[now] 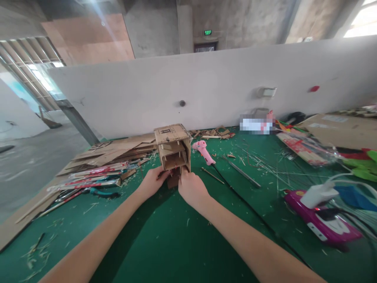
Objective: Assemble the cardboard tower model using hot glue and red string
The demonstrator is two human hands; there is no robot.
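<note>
A small cardboard structure (171,135) with open shelves facing me stands on the green table. My left hand (152,182) is closed at its lower left edge, the fingertips partly hidden under the box. On the opposite side, my right hand (192,188) pinches the lower right wall, fingers curled in. Between my hands a brown cardboard flap (172,181) hangs below the lowest shelf. Just right of the structure a pink glue gun (204,151) rests on the table, its black cord trailing toward me.
Cardboard sheets (118,149) and packaged sticks (97,173) lie at left, with teal-handled pliers (104,193). A wooden stick (212,175) and a grey rod (243,173) lie at right. Farther right is a magenta power strip (321,220) with plugs. A white partition (141,90) borders the back.
</note>
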